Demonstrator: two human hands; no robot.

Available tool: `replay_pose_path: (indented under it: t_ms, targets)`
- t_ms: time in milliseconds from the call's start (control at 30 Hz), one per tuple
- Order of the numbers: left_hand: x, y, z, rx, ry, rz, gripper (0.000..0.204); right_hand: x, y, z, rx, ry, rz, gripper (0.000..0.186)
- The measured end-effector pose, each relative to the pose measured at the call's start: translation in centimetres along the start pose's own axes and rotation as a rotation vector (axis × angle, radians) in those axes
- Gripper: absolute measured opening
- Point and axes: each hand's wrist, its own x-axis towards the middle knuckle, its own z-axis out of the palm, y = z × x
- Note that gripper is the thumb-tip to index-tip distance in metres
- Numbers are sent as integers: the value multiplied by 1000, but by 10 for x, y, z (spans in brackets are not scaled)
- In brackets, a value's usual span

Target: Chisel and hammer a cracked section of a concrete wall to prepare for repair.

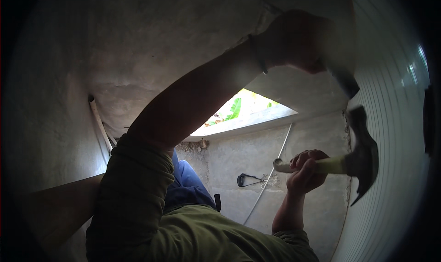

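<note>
My left arm reaches up across the view, a dark band at its wrist. The left hand (296, 43) is closed high up near the grey plastered surface, in deep shade. From its lower right side sticks the blunt end of a dark, bar-like tool (347, 83); most of this tool is hidden by the hand and the gloom. Lower right, my right hand (307, 171) grips the pale yellowish handle of a claw hammer (363, 160). The hammer's striking face points up, just below the dark tool's end and apart from it, with the claw curving downward.
A white ribbed panel (390, 147) runs along the right. Daylight and green leaves show through an opening (245, 108). A thin white rod (271, 172) slants near a black looped strap (245, 180) by the wall. Left are a pole (99, 122) and a wooden board (64, 207).
</note>
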Motion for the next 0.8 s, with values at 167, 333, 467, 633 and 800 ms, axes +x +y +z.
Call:
replay_pose_path:
  t_ms: [167,333,467,633,800]
  targets:
    - [1,-4,4,-19,11,-4,17,10,-28,-22,179,121,-457,48]
    - [0,-3,2,28,-14,-40,17,10,2,0,-29,-80,136,38]
    - [-1,-6,-1,19,5,-46,17,5,3,-7,117,67,74,37]
    - [1,-4,4,28,-21,-41,17,18,-19,-20,302,141,-426,28]
    - [-8,-10,4,21,-19,5,16,-18,9,8,259,39,392,34]
